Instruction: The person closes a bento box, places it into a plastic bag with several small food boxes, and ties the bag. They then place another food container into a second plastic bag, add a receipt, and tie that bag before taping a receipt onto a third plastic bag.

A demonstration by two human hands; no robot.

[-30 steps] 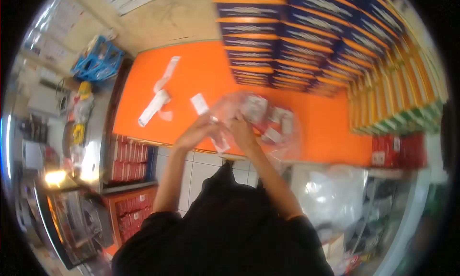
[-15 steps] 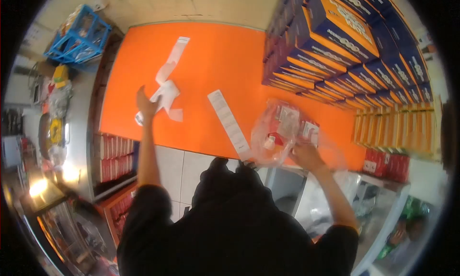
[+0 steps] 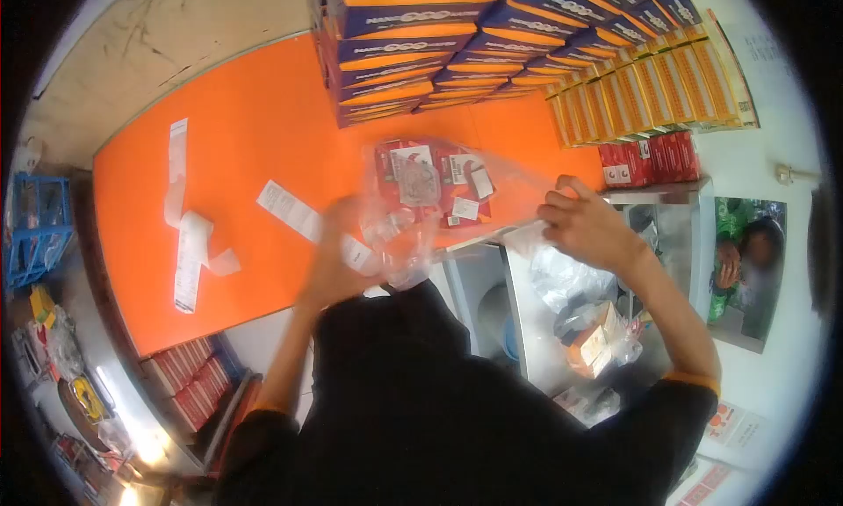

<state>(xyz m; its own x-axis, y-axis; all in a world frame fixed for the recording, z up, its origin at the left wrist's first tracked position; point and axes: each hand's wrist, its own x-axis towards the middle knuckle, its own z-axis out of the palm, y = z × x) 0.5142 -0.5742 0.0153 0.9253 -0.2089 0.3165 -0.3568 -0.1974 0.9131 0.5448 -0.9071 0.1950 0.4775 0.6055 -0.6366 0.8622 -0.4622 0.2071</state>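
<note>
A clear plastic bag (image 3: 518, 185) with red and white boxes (image 3: 452, 177) inside lies at the front edge of the orange table (image 3: 246, 93). My right hand (image 3: 584, 225) pinches the bag's edge at its right side, fingers bent. My left hand (image 3: 338, 256) is at the bag's left side, over a long printed paper strip (image 3: 294, 212); it is blurred, and its grip is unclear. Farther left on the table lies a curled white paper strip (image 3: 189, 251).
Blue and orange boxes (image 3: 413, 45) are stacked at the back, with a row of yellow boxes (image 3: 632, 93) and red boxes (image 3: 654, 159) to the right. A blue basket (image 3: 39, 225) stands far left. A person (image 3: 751, 260) shows at the far right.
The view has turned to the right. My left hand has left the curled paper strip and come over to the bag. My right hand has moved up and right, drawing the bag's edge outward.
</note>
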